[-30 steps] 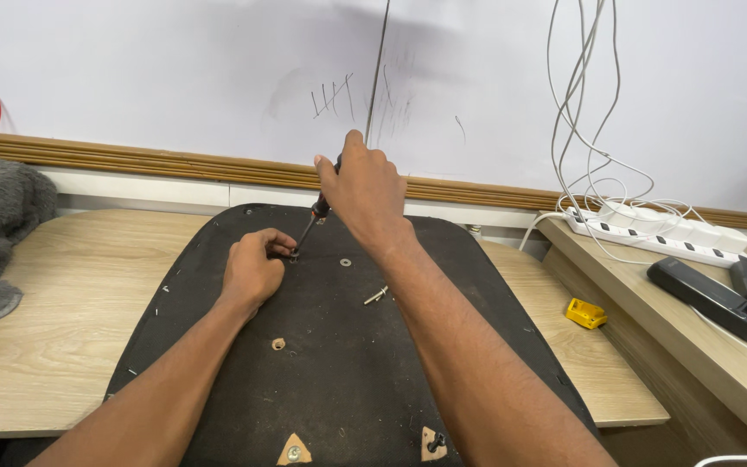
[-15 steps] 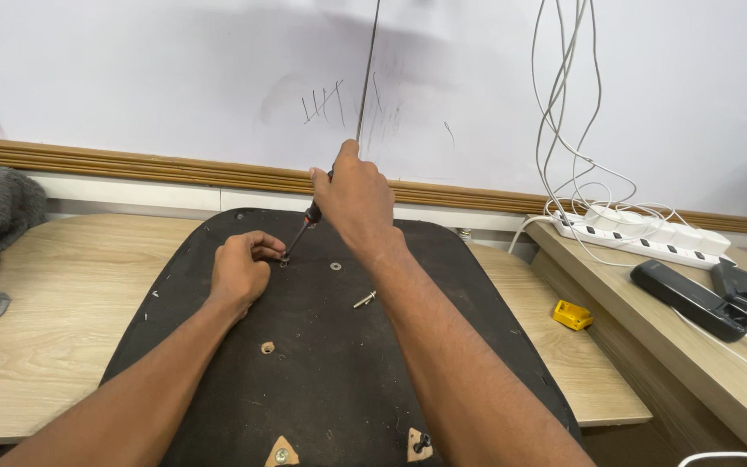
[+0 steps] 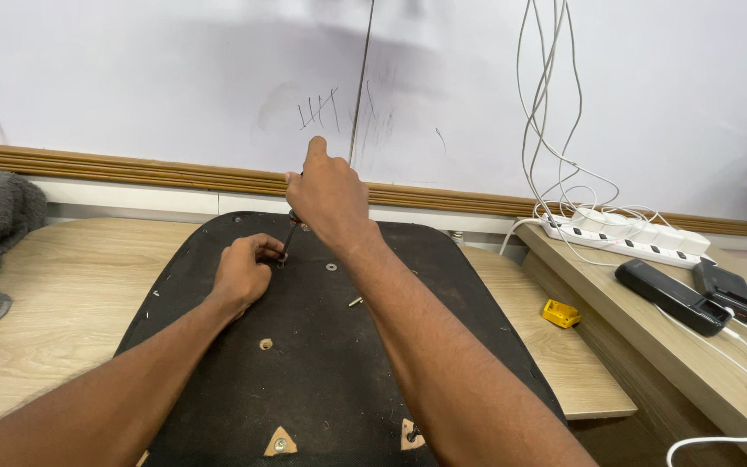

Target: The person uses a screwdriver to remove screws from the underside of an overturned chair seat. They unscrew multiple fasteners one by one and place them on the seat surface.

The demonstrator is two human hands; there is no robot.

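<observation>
My right hand (image 3: pixel 326 195) fists the screwdriver (image 3: pixel 290 235), tip down on the black seat panel (image 3: pixel 322 346) lying across the desk (image 3: pixel 62 285); left hand (image 3: pixel 242 270) fingers pinch the screw (image 3: pixel 280 258), steadying it upright.

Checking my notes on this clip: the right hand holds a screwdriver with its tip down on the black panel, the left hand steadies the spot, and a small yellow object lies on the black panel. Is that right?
Not quite. In the head view the small yellow object lies on the wooden table, right of the black panel, not on it. The rest holds: right hand on the screwdriver, left hand at its tip.
</observation>
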